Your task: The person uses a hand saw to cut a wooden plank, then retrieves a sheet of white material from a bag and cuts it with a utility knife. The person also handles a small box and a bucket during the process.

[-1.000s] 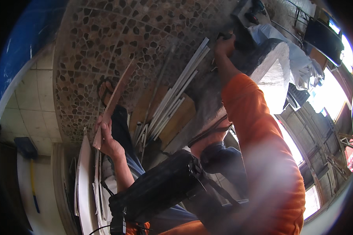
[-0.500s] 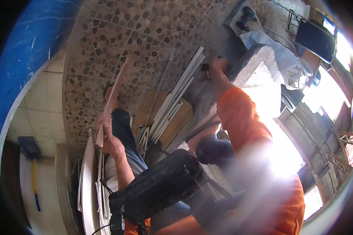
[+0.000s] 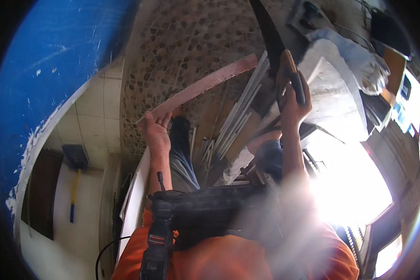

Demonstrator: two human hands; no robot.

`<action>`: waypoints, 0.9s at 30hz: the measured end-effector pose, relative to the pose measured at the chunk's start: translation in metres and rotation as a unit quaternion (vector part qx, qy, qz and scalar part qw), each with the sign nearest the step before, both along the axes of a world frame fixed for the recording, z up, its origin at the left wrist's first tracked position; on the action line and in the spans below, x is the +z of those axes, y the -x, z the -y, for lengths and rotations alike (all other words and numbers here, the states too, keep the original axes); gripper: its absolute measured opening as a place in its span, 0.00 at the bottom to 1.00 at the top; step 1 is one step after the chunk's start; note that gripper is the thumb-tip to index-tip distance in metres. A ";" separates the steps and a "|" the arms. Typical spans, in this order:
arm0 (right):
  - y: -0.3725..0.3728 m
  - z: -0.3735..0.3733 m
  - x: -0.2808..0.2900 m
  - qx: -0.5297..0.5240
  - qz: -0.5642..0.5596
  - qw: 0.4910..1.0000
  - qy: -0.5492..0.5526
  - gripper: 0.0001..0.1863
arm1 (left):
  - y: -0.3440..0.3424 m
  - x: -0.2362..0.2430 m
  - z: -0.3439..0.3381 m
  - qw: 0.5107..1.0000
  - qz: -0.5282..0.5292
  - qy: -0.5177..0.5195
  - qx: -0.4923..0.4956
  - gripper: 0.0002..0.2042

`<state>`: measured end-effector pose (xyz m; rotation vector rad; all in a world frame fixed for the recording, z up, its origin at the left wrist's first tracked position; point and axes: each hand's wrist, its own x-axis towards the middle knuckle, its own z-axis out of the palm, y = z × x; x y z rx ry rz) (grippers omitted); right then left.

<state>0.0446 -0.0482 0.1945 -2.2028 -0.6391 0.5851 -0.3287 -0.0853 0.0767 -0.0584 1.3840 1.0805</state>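
Observation:
My left hand (image 3: 157, 135) grips one end of a long, thin pinkish strip (image 3: 203, 86), perhaps wood or board. The strip slants up to the right, its far end close to the saw. In my right hand (image 3: 294, 106) is a handsaw (image 3: 269, 32), held by its dark and wood-coloured handle with the dark blade pointing up and away. The blade tip runs out of the picture at the top. Blade and strip look apart, though I cannot tell the exact gap.
White narrow strips (image 3: 240, 109) lie beyond my feet beside a pale, dusty slab (image 3: 333, 84). A cordless drill (image 3: 309, 14) rests at the far right, near a crumpled plastic sheet (image 3: 359, 58). A blue wall (image 3: 65, 70) and a yellow-handled broom or dustpan (image 3: 75, 186) are at left.
My right hand has picked up the handsaw from beside the slab and lifted it. The pinkish strip has swung from nearly upright to a slant toward the right. My view has shifted.

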 end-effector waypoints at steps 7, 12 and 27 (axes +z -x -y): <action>0.048 0.061 0.157 -0.055 0.007 0.994 -0.098 0.28 | -0.046 0.006 -0.049 0.958 0.212 -0.054 -0.184 0.16; 0.081 0.124 0.196 0.004 0.081 0.997 -0.015 0.28 | -0.108 -0.035 -0.025 0.928 0.260 0.024 -0.266 0.17; 0.147 0.211 0.166 -0.110 -0.052 0.985 0.121 0.29 | -0.117 -0.028 0.009 0.918 0.147 0.096 -0.357 0.33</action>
